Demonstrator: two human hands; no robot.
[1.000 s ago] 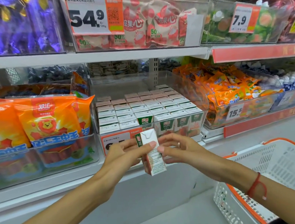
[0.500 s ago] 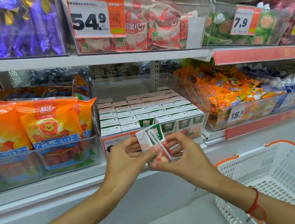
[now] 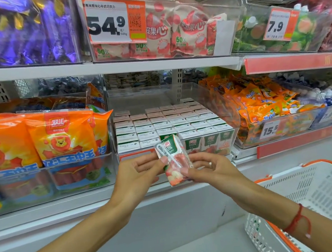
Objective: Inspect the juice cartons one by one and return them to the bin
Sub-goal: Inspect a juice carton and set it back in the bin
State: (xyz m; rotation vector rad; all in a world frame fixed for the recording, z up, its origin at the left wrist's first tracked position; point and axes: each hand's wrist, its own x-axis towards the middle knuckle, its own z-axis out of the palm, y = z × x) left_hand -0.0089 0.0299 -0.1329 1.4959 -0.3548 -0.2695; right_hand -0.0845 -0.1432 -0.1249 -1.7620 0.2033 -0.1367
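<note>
While both hands pinch 1 juice carton [image 3: 174, 162] just before the bin's [image 3: 230, 116] front edge, left hand [image 3: 139, 171] and right hand [image 3: 211, 167] should rotate it slowly, checking each face, then reseat it upright.

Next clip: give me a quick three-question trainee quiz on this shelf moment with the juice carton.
1. True or false: the juice carton is held by both the left hand and the right hand.
2. What is taped to the held carton's face?
3. Which sits right of the clear bin of cartons? A purple bags, B orange snack packs, C lion bags.

Key: 1 true; 2 a wrapped straw; 3 B.
</note>
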